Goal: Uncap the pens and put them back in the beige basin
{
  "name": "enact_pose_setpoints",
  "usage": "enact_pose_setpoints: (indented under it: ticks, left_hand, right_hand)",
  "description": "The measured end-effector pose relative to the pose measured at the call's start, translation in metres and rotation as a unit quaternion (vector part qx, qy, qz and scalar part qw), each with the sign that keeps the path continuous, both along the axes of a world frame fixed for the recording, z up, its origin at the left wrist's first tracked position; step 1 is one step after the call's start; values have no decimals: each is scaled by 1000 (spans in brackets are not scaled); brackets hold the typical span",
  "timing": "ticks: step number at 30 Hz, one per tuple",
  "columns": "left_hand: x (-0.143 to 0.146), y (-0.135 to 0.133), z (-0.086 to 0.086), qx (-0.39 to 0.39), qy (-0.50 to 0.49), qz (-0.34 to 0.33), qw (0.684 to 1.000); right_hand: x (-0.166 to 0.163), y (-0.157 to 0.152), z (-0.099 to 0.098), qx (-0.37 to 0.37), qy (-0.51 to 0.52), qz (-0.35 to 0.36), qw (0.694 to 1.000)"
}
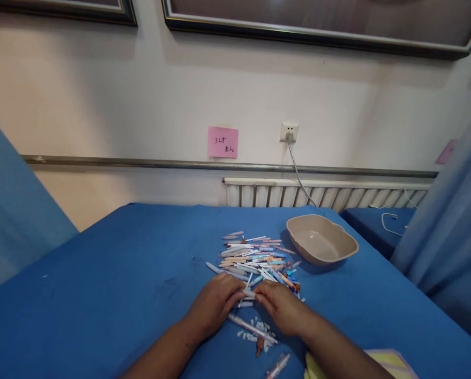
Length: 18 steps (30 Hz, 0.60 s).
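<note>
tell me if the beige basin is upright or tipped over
Upright: the beige basin stands on the blue cloth with its opening facing up and its inner floor showing.

A pink handwritten note [223,142] sits on the wall [160,95] near 12 o'clock, above a metal rail [172,164] running from 9 to 3. Framed pictures hang at 10 [61,11] and 1 o'clock [322,23]. Between 1 and 2, a wall socket [289,129] feeds a grey cord [296,167] dropping past the radiator [270,195]. Pale-blue curtains flank 9 [14,221] and 3 [448,226].
</note>
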<state>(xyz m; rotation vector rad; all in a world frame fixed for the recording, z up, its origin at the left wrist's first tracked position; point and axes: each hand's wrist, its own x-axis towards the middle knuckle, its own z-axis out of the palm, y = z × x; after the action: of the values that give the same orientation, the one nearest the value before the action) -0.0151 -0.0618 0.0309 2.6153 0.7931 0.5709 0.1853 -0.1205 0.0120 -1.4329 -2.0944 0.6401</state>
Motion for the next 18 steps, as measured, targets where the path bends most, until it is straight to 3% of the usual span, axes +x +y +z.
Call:
enact_pose_setpoints:
  ticks: [6,10,13,18]
  left_hand:
    - [-1,2,1,-2,28,40,999]
    - [0,-4,6,-20,-37,9,999]
    - [3,-7,7,-33,-24,-13,999]
    - [5,-4,0,-68,29,61,995]
  right_hand:
    - [-1,0,-1,22,-11,-31,999]
    - [-2,-1,-1,31,-5,-53,998]
    - [-3,-1,0,32,2,-48,998]
    - [-6,-4,3,44,-9,-58,997]
